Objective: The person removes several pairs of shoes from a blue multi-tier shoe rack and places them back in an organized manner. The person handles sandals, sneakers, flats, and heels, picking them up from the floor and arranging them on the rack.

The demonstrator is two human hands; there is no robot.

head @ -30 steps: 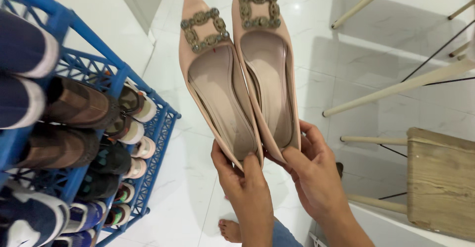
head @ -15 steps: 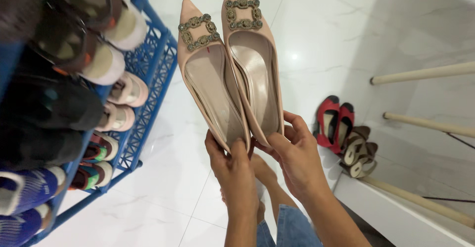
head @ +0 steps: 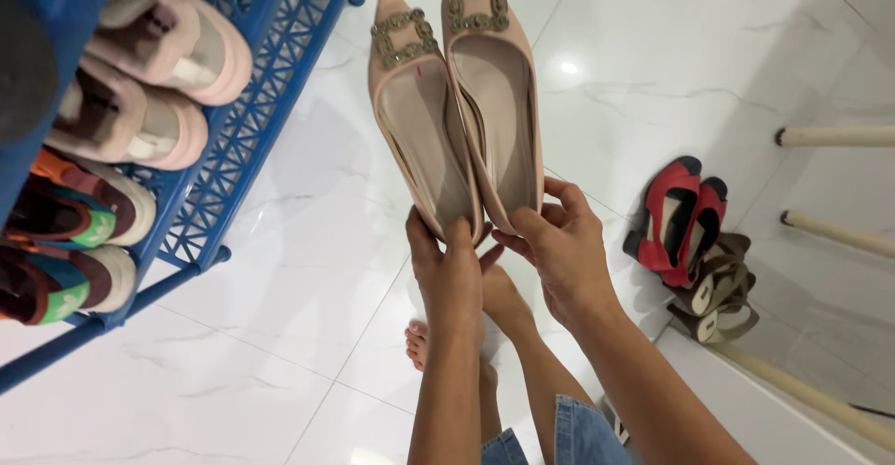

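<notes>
I hold a pair of pointed beige pumps side by side, toes pointing away from me, each with a square jewelled buckle. My left hand (head: 449, 274) grips the heel end of the left pump (head: 417, 120). The heel end of the right pump (head: 499, 102) sits in my right hand (head: 557, 260). The shoes hang above the white tiled floor (head: 308, 269), to the right of a blue plastic shoe rack (head: 244, 120). My bare foot (head: 421, 342) shows below my hands.
The rack at the left carries pink-and-white sneakers (head: 158, 74) and colourful shoes (head: 65, 232) on lower shelves. Red wedge sandals (head: 681, 223) and brown sandals (head: 722, 288) lie on the floor at the right, near pale wooden furniture legs (head: 834, 137).
My view has tilted down and the rack has slid up and left. The pumps and both hands have shifted slightly right and lower toward the floor; my grip on them is unchanged.
</notes>
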